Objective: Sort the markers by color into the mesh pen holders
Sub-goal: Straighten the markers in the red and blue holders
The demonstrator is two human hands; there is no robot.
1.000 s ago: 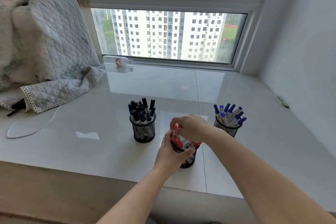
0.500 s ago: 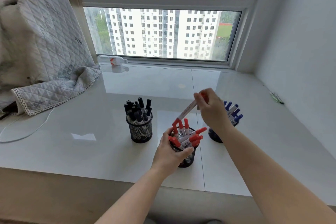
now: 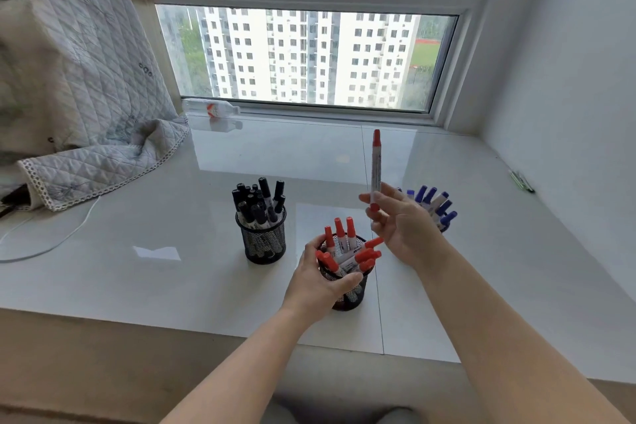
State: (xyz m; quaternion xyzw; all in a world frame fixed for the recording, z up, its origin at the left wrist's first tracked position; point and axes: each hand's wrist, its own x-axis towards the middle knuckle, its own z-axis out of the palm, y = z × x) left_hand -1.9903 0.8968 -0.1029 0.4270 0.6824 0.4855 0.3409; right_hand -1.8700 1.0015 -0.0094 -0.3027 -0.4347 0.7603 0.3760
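My right hand [image 3: 401, 231] pinches a red marker [image 3: 375, 170] upright in its grip, raised at about one o'clock from the red-marker holder [image 3: 347, 293]. My left hand [image 3: 318, 280] grips that holder on the desk [image 3: 155, 217]. The black-marker holder [image 3: 264, 240] stands at ten o'clock; the blue markers [image 3: 435, 205] show behind my right hand.

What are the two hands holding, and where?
Right hand pinches a red marker near its lower end; left hand grips the holder of red markers by its side.
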